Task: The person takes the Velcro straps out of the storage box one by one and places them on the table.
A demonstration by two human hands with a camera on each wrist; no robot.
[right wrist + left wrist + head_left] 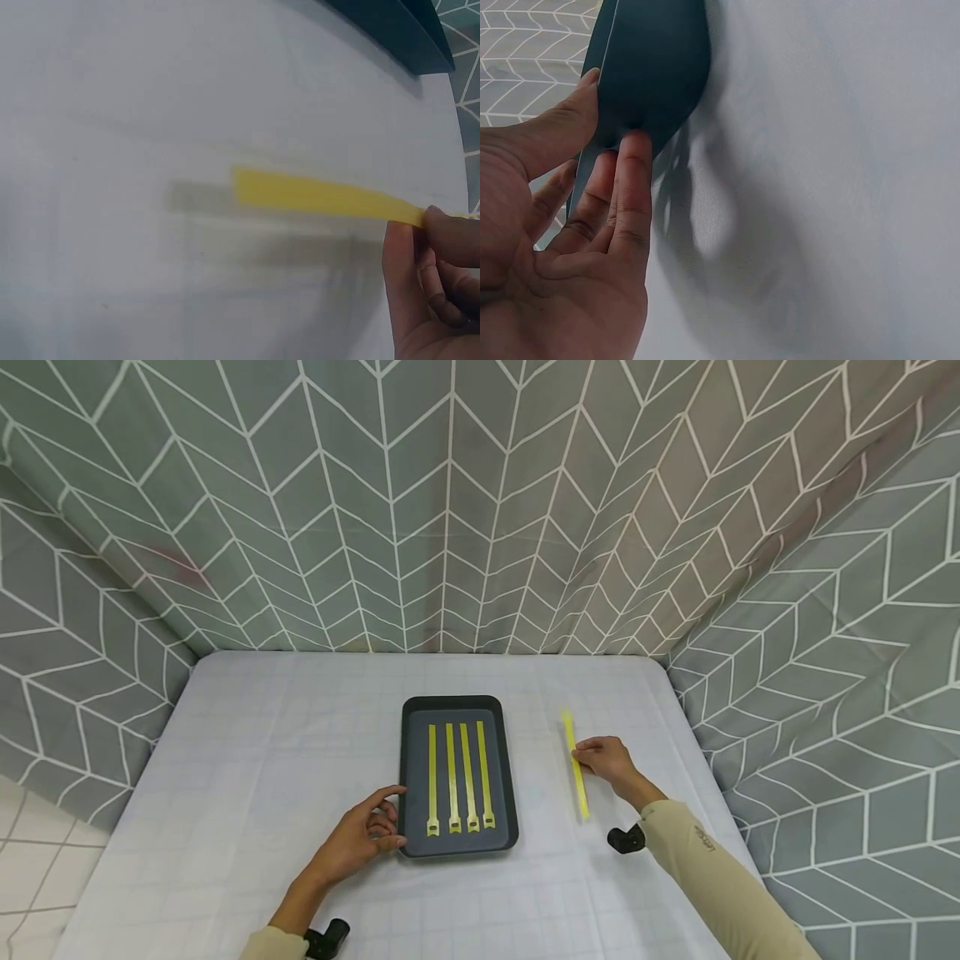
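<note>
1. Far left and all round the back there's a grey curtain [480, 502] with a white herringbone pattern, hanging behind and down both sides of the table [262, 735], which has a pale cloth with a faint grid on it.

2. Left hand [358, 837] is down at the near left corner of the tray. Fingers are only loosely bent, thumb on the left rim and fingertips [636, 142] touching the tray's outer wall. In the left wrist view it looks more like steadying than a real clamp: nothing is wrapped around or pinched.

3. The tray [408, 777] is dark, rectangular with rounded corners, sitting flat roughly in the middle of the table, long side running away from the person.

4. Inside the tray are four yellow straps [459, 777] laid side by side, parallel, close together but not overlapping as far as I can tell. Each has a wider tab end with a little slot, all pointing toward the near edge.

5. Right of the tray, well clear of it, is a fifth yellow strap [575, 764]. It runs away from the person, leaning a bit left at the far end. It's blurry in both views, and the shadow under it in the right wrist view suggests part of it is off the cloth.

6. Right hand [609, 762] is pinching that loose strap about halfway along, thumb and fingers [409, 251] closed on it. Beige sleeve [712, 877] on that arm.
</note>
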